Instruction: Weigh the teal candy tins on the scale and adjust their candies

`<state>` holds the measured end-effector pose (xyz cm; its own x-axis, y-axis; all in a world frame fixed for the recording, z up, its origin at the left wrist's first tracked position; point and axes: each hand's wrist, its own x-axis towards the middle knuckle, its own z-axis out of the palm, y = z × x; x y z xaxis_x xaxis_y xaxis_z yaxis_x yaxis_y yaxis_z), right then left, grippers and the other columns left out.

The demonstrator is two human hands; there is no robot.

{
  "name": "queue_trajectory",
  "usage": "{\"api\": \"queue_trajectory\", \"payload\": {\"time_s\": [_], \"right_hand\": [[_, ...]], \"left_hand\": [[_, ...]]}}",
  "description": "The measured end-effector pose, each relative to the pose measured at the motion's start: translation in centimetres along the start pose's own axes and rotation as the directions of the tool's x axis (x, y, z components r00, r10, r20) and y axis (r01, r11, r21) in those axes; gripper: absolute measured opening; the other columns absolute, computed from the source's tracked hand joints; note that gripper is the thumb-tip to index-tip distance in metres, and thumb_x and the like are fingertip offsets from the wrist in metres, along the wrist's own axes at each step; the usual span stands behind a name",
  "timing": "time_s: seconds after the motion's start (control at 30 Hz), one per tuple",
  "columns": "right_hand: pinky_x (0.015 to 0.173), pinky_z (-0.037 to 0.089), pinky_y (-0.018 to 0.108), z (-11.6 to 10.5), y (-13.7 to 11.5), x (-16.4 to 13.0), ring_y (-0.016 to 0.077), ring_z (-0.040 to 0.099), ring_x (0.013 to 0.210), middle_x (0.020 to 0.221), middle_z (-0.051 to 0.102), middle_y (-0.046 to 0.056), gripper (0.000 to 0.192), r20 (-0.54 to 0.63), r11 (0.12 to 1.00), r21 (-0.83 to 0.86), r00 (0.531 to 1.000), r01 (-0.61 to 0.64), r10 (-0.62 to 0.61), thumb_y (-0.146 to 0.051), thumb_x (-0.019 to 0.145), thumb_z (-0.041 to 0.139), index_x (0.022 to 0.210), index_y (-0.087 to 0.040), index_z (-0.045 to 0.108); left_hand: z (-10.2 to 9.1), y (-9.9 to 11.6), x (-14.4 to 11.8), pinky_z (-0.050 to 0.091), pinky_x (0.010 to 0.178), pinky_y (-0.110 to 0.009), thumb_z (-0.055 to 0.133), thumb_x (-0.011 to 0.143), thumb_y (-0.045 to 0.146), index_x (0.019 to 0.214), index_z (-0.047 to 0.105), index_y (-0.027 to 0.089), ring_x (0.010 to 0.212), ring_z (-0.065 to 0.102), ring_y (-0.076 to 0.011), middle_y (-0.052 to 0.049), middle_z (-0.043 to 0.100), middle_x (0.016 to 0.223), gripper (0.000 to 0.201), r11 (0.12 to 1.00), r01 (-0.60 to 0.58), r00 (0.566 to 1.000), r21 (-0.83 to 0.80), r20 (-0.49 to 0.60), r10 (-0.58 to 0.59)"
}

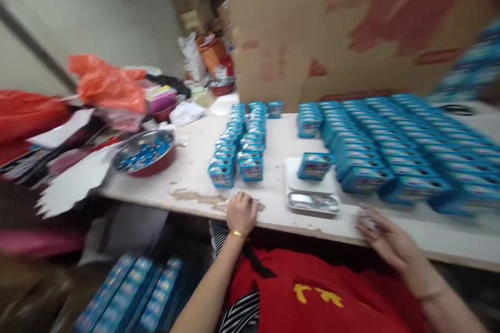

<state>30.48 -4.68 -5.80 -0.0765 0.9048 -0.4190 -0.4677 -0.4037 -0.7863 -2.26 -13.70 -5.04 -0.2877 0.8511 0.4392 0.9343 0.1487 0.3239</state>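
Left hand rests loosely curled at the near edge of the table, knuckles up, fingertips on the worn surface, holding nothing that shows; a gold band sits at its wrist. Just beyond its fingers stand two short rows of small blue boxes, running from the near edge toward the far side, the closest box just beside the fingertips but not touching. Right hand lies at the same near edge, well apart to the right, fingers bent around something small and pale; motion blur hides whether it pinches it or merely covers it. Between the hands, slightly farther in, sits a white scale with a shiny metal front, and a single blue box lies on its platform. Right of the scale a broad block of blue boxes covers the table up to its far edge. Toward the left edge stands a red metal bowl holding small blue pieces. Orange plastic bags pile up beyond it at the far left corner, and a big cardboard carton stands against the far edge. Below the table, near left, long blue packs lie stacked.
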Motion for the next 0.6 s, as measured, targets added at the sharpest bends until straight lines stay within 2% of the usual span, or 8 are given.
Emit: {"api": "queue_trajectory", "payload": {"time_s": [0.07, 0.13, 0.33, 0.6], "right_hand": [[0.044, 0.044, 0.014, 0.8, -0.2, 0.2, 0.0056, 0.048, 0.051, 0.069, 0.055, 0.001, 0.023, 0.037, 0.988, 0.151, 0.999, -0.045, 0.04, -0.012, 0.064, 0.072, 0.087, -0.016, 0.069], [0.042, 0.041, 0.011, 1.4, -0.3, 0.7, 0.0035, 0.045, 0.049, 0.067, 0.055, -0.001, 0.026, 0.084, 0.978, 0.204, 0.996, -0.034, 0.018, -0.012, 0.064, 0.074, 0.088, -0.015, 0.067], [0.041, 0.038, 0.011, 0.9, -0.3, 1.4, 0.0029, 0.042, 0.047, 0.065, 0.054, -0.001, 0.019, 0.11, 0.983, 0.182, 0.994, -0.035, 0.015, -0.019, 0.07, 0.074, 0.085, -0.014, 0.063], [0.038, 0.031, 0.013, 1.0, -1.1, 1.5, 0.0029, 0.039, 0.046, 0.063, 0.052, -0.003, 0.028, 0.117, 0.981, 0.183, 0.993, -0.057, 0.036, -0.029, 0.068, 0.076, 0.087, -0.013, 0.062]], "left_hand": [[0.0, -0.4, 0.9, 0.038, 0.071, -0.031, 0.048, 0.09, 0.033, 0.075, 0.055, 0.02, 0.076, 0.052, -0.0181, -0.004, 0.057, 0.08, 0.02, 0.998, -0.044, 0.999, -0.053, -0.03, 0.043], [0.2, -0.8, 1.7, 0.038, 0.071, -0.032, 0.047, 0.09, 0.035, 0.076, 0.055, 0.02, 0.076, 0.053, -0.0189, -0.003, 0.058, 0.08, 0.022, 0.993, -0.078, 0.996, -0.089, -0.046, 0.074], [0.7, -1.0, 2.2, 0.039, 0.074, -0.031, 0.046, 0.09, 0.041, 0.077, 0.056, 0.021, 0.08, 0.055, -0.0193, -0.002, 0.06, 0.082, 0.025, 0.997, -0.055, 0.998, -0.059, -0.009, 0.054], [1.1, -0.8, 2.7, 0.039, 0.072, -0.028, 0.05, 0.089, 0.043, 0.077, 0.058, 0.02, 0.078, 0.055, -0.0169, -0.002, 0.06, 0.081, 0.027, 0.998, -0.052, 0.998, -0.03, -0.031, 0.051]]}}
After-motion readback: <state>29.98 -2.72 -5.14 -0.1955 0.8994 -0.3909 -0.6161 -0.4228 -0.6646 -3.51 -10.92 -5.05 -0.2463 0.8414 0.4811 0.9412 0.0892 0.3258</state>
